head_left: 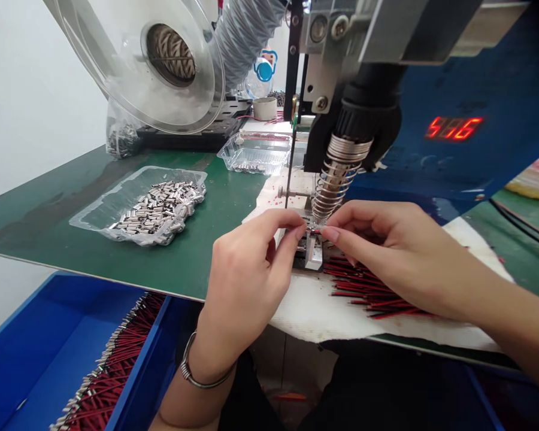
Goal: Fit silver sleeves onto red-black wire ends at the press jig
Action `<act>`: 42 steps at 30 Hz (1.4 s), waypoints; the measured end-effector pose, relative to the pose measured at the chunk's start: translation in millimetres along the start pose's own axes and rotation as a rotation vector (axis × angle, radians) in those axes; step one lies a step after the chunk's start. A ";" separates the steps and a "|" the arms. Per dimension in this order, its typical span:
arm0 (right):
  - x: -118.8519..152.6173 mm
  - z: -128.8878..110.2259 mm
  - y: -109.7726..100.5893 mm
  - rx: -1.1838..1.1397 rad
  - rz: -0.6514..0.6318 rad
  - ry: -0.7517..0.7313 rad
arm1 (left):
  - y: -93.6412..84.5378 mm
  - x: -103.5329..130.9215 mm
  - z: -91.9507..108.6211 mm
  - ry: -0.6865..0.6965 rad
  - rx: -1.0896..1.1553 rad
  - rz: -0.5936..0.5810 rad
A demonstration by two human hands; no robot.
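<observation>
My left hand (249, 263), with a metal bracelet at the wrist, is closed in a pinch at the left side of a small metal fixture (314, 254). Whatever lies between its thumb and forefinger is hidden. From the right, my right hand (386, 248) pinches a thin red and black wire (317, 231) over the top of the fixture. Right above both fingertips is the tip of a soldering iron (341, 173) wrapped in a coiled spring. A pile of red and black wires (359, 287) lies under my right hand on a white cloth (296, 305).
A clear tray (99, 206) of small metal cylinders stands left on the green table (224, 221); another clear tray (256, 149) is behind. A fume hood (117, 72) hangs upper left. A blue bin (40, 335) holds wired cylinders. At right stands a blue machine (467, 161) with red digits.
</observation>
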State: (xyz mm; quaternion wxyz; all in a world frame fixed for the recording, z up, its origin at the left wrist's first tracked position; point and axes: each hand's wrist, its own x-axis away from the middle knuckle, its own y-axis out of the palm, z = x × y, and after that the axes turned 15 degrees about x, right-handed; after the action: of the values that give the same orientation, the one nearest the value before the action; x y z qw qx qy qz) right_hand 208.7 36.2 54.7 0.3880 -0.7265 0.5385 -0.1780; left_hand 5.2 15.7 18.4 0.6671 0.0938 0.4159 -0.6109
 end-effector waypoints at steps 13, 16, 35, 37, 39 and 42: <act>1.0 1.9 -1.1 0.030 0.014 -0.036 | -0.3 0.0 0.5 -0.007 0.005 0.004; 4.9 2.3 -3.1 0.082 0.045 -0.095 | -1.7 1.6 1.7 0.017 0.026 0.036; 17.9 -3.3 -8.5 0.348 0.368 -0.422 | 7.7 7.6 18.5 0.044 0.171 0.241; 18.8 -3.5 -8.5 0.339 0.376 -0.423 | 7.8 7.6 20.0 0.008 0.168 0.234; 19.8 -3.4 -8.4 0.335 0.387 -0.411 | 8.0 7.9 21.0 0.001 0.162 0.241; 20.5 -2.9 -8.4 0.327 0.386 -0.376 | 8.3 8.3 21.6 -0.008 0.140 0.243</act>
State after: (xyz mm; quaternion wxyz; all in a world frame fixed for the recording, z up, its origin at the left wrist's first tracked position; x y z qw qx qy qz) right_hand 219.5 17.2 59.7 0.6192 -0.5589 0.5495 -0.0476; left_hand 21.3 -2.2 23.4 0.7296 0.1875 0.3554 -0.5534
